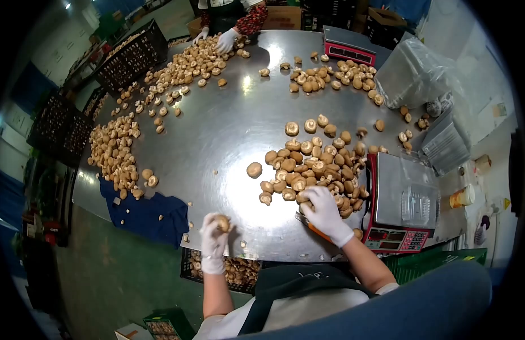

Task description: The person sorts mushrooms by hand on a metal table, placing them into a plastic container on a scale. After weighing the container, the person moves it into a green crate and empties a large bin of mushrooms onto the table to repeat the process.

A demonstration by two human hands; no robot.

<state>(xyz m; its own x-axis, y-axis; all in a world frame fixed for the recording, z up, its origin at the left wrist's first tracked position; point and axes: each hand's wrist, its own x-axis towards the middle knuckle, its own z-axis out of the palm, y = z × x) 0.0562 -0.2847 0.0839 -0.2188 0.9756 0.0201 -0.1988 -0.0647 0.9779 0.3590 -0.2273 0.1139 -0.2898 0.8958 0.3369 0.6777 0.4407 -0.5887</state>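
Mushroom (222,224) up in the left hand (215,242), pinched between gloved fingers at the steel table's (217,141) near edge! Right hand (326,211) meets the mushroom pile (316,165); whether it grips one, I can't tell. Piece-by-piece handling looks like the step; the next move calls for parting crowded caps. An orange-handled tool (320,232) lies beneath that hand, and a red scale (387,187) hems the pile's right.

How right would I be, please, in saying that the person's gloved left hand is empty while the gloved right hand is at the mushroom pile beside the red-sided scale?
Not quite: in the head view, the gloved left hand holds a mushroom. The rest stands: the gloved right hand is at the mushroom pile beside the red-sided scale.
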